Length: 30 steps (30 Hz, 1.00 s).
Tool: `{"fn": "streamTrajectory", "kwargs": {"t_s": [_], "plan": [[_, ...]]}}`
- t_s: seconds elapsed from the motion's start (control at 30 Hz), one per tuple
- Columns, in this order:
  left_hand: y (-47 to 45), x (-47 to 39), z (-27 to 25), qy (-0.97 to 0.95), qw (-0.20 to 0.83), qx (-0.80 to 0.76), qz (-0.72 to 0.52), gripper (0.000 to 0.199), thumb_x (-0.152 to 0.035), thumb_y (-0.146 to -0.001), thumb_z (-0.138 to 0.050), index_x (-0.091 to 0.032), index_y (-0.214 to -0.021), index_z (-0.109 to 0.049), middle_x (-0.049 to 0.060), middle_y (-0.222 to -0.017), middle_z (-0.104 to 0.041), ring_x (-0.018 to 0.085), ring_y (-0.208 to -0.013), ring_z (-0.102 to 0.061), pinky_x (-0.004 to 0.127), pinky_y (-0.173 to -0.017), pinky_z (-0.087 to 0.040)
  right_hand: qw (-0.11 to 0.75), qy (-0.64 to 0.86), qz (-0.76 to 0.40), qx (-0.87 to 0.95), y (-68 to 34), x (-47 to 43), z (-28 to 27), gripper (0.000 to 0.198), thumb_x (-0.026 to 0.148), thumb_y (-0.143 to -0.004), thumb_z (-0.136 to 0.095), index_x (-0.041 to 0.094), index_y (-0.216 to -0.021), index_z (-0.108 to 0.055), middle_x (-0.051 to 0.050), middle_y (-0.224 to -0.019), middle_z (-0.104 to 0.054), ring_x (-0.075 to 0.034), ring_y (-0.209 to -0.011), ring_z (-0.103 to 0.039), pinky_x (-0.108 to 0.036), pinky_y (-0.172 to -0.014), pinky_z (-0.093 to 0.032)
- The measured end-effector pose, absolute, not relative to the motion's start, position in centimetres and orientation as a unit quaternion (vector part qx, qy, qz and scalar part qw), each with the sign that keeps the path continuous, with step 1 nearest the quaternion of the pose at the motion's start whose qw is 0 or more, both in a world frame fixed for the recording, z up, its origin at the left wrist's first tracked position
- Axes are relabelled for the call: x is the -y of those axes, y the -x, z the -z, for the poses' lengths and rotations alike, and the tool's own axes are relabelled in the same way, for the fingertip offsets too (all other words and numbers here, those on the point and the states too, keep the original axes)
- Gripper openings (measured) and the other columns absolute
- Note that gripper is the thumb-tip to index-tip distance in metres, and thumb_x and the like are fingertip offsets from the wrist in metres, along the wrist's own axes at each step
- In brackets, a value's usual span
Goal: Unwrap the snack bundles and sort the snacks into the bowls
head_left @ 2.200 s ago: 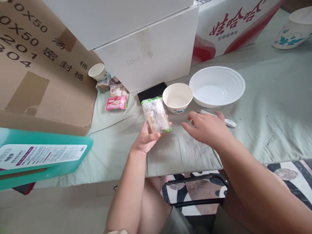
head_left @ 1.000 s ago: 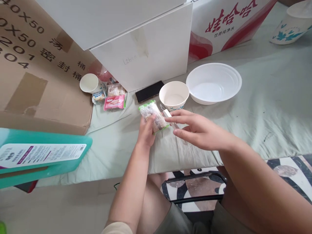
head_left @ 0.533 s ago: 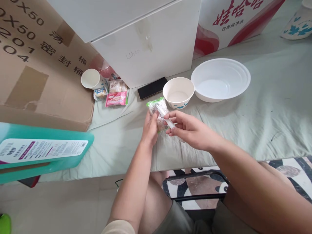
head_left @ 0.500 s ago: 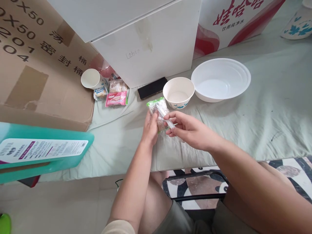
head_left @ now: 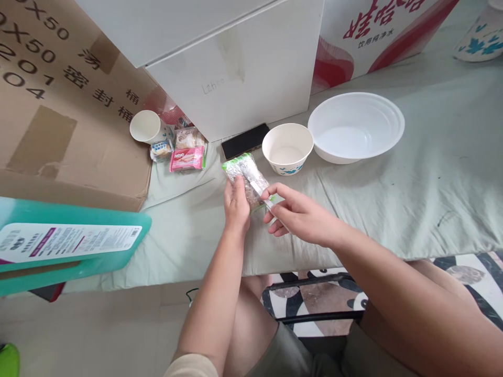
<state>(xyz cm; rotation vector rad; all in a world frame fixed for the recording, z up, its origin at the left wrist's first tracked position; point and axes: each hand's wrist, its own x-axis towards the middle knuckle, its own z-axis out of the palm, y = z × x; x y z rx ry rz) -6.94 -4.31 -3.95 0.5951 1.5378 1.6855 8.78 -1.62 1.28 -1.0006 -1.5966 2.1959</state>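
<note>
My left hand is closed on a clear plastic packet with green edges and brownish contents, holding it tilted above the green cloth. Between the thumb and fingers of my right hand is a slim, pale, flat tool; its exact kind is unclear. Its far end lies over the face of the packet, and I cannot tell whether it goes in. Just beyond my right hand stands a white paper bowl with a blue leaf print.
A black phone lies behind the packet. To the right sits a large white plastic bowl. At left are a paper cup, a pink snack packet, a cardboard box and a teal jug. White boxes stand behind.
The packet and my left hand have shifted slightly left, and the packet's face is turned more into view. The tool in my right hand has moved a little left and lies at a changed angle.
</note>
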Motion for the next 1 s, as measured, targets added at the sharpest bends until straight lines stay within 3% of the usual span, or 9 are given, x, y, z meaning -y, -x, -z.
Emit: {"fn": "streamTrajectory", "kwargs": {"t_s": [0.13,0.33,0.47,0.6,0.7,0.8,0.9,1.0], "plan": [[7.1,4.1,3.4,-0.229,0.327,-0.601,-0.692,0.041,-0.056,-0.091,-0.059,-0.020,-0.108,-0.066,0.008,-0.093,-0.078,0.028,-0.099,-0.076,0.036,-0.082,-0.060,0.106,0.326,-0.750,0.566,-8.7,2.0,-0.9,0.026,0.014,-0.088,-0.051,0.027,-0.111,-0.051,0.002,-0.086,-0.065,-0.012,-0.067,-0.067,-0.026,-0.068,-0.059],[8.1,4.0,3.0,-0.198,0.314,-0.612,-0.698,0.040,-0.057,-0.090,-0.057,-0.021,-0.105,-0.067,0.009,-0.094,-0.079,0.029,-0.098,-0.077,0.035,-0.079,-0.061,0.088,0.296,-0.736,0.602,-8.7,2.4,-0.4,0.022,0.017,-0.091,-0.050,0.026,-0.111,-0.052,0.001,-0.088,-0.066,-0.011,-0.067,-0.066,-0.027,-0.068,-0.058],[8.8,3.9,2.9,-0.176,0.301,-0.613,-0.709,0.047,-0.059,-0.089,-0.055,-0.021,-0.115,-0.064,0.010,-0.096,-0.079,0.027,-0.091,-0.078,0.035,-0.076,-0.060,0.065,0.299,-0.736,0.603,-8.7,2.5,-0.4,0.023,0.017,-0.091,-0.050,0.026,-0.112,-0.053,0.000,-0.090,-0.066,-0.012,-0.069,-0.066,-0.025,-0.064,-0.056],[10.4,3.5,2.8,-0.152,0.275,-0.602,-0.735,0.054,-0.060,-0.091,-0.051,-0.020,-0.125,-0.062,0.010,-0.096,-0.078,0.025,-0.092,-0.077,0.036,-0.083,-0.060,0.054,0.290,-0.698,0.653,-8.9,2.5,-0.6,0.023,0.018,-0.092,-0.047,0.024,-0.112,-0.056,-0.001,-0.091,-0.068,-0.013,-0.069,-0.067,-0.024,-0.062,-0.052],[11.9,3.5,2.5,-0.125,0.237,-0.581,-0.769,0.051,-0.057,-0.094,-0.045,-0.022,-0.128,-0.061,0.010,-0.104,-0.077,0.023,-0.100,-0.074,0.034,-0.090,-0.059,0.065,0.305,-0.594,0.742,-9.1,2.1,-0.7,0.030,0.019,-0.094,-0.046,0.025,-0.120,-0.059,-0.002,-0.091,-0.072,-0.016,-0.072,-0.068,-0.027,-0.066,-0.048],[12.3,3.8,2.2,-0.115,0.227,-0.569,-0.782,0.049,-0.053,-0.094,-0.045,-0.022,-0.127,-0.062,0.010,-0.110,-0.076,0.023,-0.106,-0.073,0.035,-0.092,-0.059,0.049,0.397,-0.410,0.820,-9.4,1.6,-0.5,0.043,0.020,-0.094,-0.046,0.022,-0.137,-0.052,-0.007,-0.095,-0.075,-0.025,-0.080,-0.068,-0.031,-0.065,-0.040],[11.2,4.2,2.2,-0.158,0.258,-0.572,-0.762,0.051,-0.059,-0.090,-0.051,-0.021,-0.121,-0.063,0.011,-0.104,-0.076,0.026,-0.107,-0.073,0.038,-0.091,-0.059,0.010,0.451,-0.282,0.847,-9.5,1.0,0.0,0.032,0.020,-0.096,-0.041,0.017,-0.122,-0.059,-0.013,-0.102,-0.075,-0.028,-0.082,-0.068,-0.032,-0.059,-0.031],[9.6,4.4,2.6,-0.221,0.285,-0.567,-0.741,0.051,-0.061,-0.082,-0.064,-0.023,-0.115,-0.063,0.009,-0.100,-0.075,0.028,-0.104,-0.074,0.039,-0.087,-0.061,0.008,0.445,-0.231,0.865,-9.7,0.8,0.8,0.028,0.016,-0.096,-0.039,0.018,-0.109,-0.063,-0.012,-0.100,-0.074,-0.029,-0.086,-0.067,-0.034,-0.061,-0.031]]}}
